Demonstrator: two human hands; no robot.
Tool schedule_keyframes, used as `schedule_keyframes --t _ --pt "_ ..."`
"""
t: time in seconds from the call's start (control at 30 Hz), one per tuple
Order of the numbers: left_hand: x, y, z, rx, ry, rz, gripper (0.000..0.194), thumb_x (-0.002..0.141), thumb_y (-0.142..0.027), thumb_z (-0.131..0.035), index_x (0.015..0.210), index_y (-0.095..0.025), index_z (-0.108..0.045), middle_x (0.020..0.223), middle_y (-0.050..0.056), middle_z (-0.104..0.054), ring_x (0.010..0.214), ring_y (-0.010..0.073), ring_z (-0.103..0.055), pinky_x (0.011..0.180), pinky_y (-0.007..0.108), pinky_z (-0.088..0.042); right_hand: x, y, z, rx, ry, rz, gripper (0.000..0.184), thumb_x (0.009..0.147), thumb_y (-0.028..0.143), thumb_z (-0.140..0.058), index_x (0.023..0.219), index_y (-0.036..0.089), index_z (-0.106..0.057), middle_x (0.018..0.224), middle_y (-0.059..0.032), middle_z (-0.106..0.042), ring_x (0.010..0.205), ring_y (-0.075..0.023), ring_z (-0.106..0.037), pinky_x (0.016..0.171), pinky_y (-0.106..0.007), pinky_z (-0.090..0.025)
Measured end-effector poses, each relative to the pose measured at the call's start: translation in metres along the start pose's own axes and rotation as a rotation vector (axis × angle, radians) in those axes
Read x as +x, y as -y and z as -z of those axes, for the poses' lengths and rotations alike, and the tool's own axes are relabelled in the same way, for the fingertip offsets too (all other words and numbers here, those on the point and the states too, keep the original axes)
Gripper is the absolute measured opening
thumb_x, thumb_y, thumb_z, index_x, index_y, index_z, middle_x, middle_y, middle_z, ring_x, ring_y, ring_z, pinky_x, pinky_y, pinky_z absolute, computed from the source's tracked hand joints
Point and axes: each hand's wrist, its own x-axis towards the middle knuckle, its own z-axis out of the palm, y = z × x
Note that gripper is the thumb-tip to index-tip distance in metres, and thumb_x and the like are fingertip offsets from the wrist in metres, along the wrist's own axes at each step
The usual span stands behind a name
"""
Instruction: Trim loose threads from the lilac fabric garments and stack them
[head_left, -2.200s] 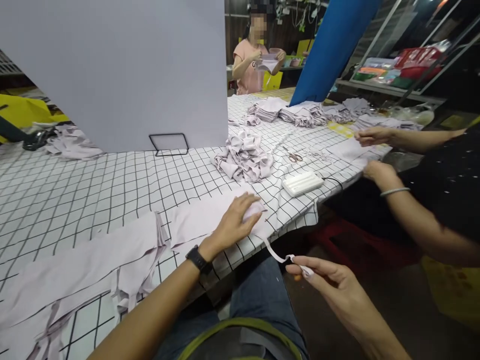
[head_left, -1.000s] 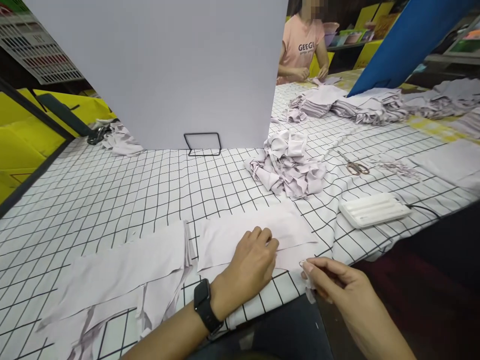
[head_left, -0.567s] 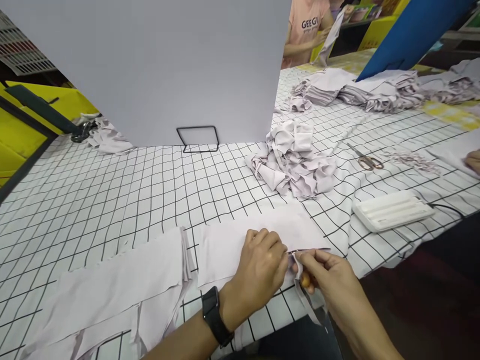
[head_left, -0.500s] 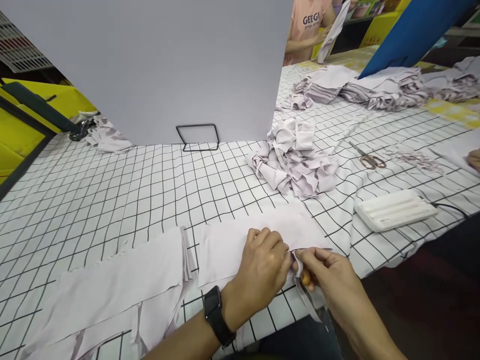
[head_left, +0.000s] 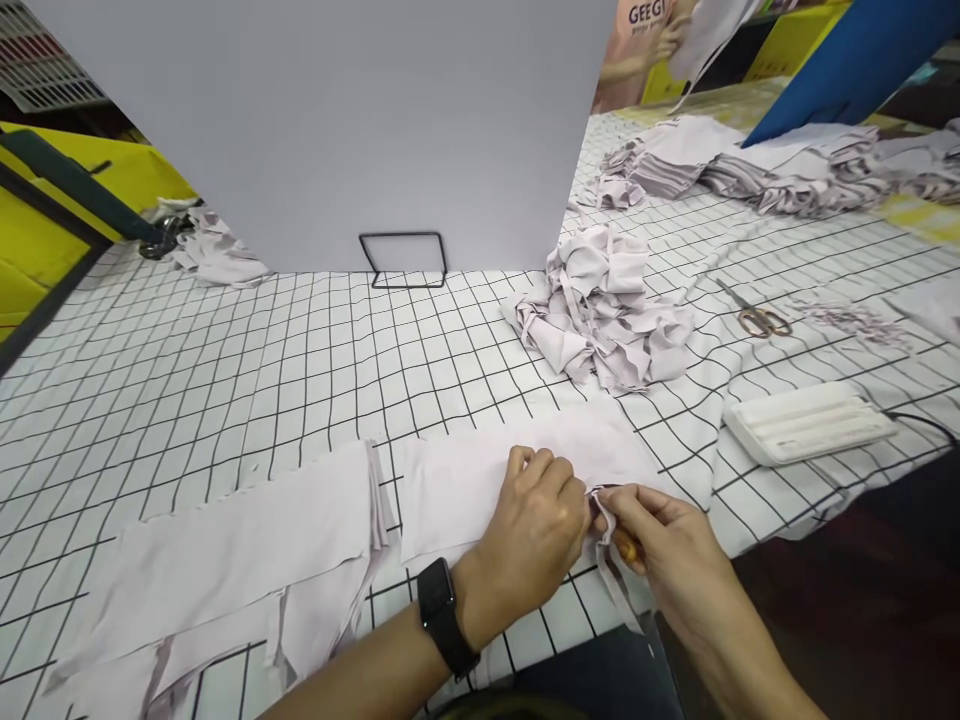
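Observation:
A pale fabric piece point(head_left: 457, 500) lies flat in front of me. My left hand point(head_left: 536, 515), wearing a black watch point(head_left: 442, 605) on the wrist, is closed at its front edge, fingertips curled under out of sight. Touching close beside it, my right hand point(head_left: 660, 530) pinches a narrow fabric strip point(head_left: 615, 580) that hangs down over the table edge. An orange-yellow handle point(head_left: 628, 547) shows inside the right hand's curled fingers; the rest of that tool is hidden. To the left lies a stack of similar pale fabric pieces point(head_left: 247, 540), with loose flaps below.
A crumpled fabric heap point(head_left: 600, 310) sits beyond my hands on the checked tablecloth point(head_left: 315, 370). Scissors point(head_left: 761, 318), thread scraps point(head_left: 855, 318) and a white corded device point(head_left: 814, 425) are at right. A grey panel point(head_left: 390, 120) stands upright behind. Farther off, a person point(head_left: 637, 60) holds cloth.
My view has shifted slightly, moving the scene a little right and up. Both hands stay together at the fabric's edge, and the strip still hangs from the right hand. The person opposite has moved their cloth.

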Motion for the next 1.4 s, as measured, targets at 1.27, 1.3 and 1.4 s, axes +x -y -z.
schedule_keyframes --t 1.27,1.3,1.4 --pt "0.002 0.008 0.003 0.182 -0.013 -0.224 0.023 0.088 0.001 -0.051 0.072 -0.015 -0.053 0.076 0.004 -0.051 0.075 0.02 -0.044 0.075 0.034 -0.041 0.003 0.013 -0.003 -0.175 0.144 0.012 0.052 0.057 0.061 -0.083 0.05 0.019 -0.054 0.043 0.0079 -0.036 0.041 -0.0036 -0.02 0.042 -0.02 -0.012" --pt "0.002 0.008 0.001 0.192 -0.018 -0.215 0.023 0.089 0.001 -0.051 0.072 -0.016 -0.053 0.076 0.004 -0.051 0.075 0.02 -0.044 0.075 0.034 -0.04 0.003 0.012 -0.003 -0.182 0.141 0.028 0.052 0.058 0.063 -0.083 0.051 0.018 -0.056 0.044 0.0076 -0.037 0.041 -0.0038 -0.021 0.042 -0.02 -0.013" --pt "0.002 0.009 -0.003 0.222 -0.02 -0.216 0.024 0.088 0.002 -0.05 0.073 -0.015 -0.054 0.076 0.004 -0.052 0.075 0.0205 -0.046 0.074 0.034 -0.04 0.003 0.007 0.0 -0.213 0.12 0.096 0.051 0.064 0.063 -0.081 0.054 0.018 -0.057 0.047 0.0055 -0.042 0.042 -0.0052 -0.025 0.041 -0.021 -0.018"
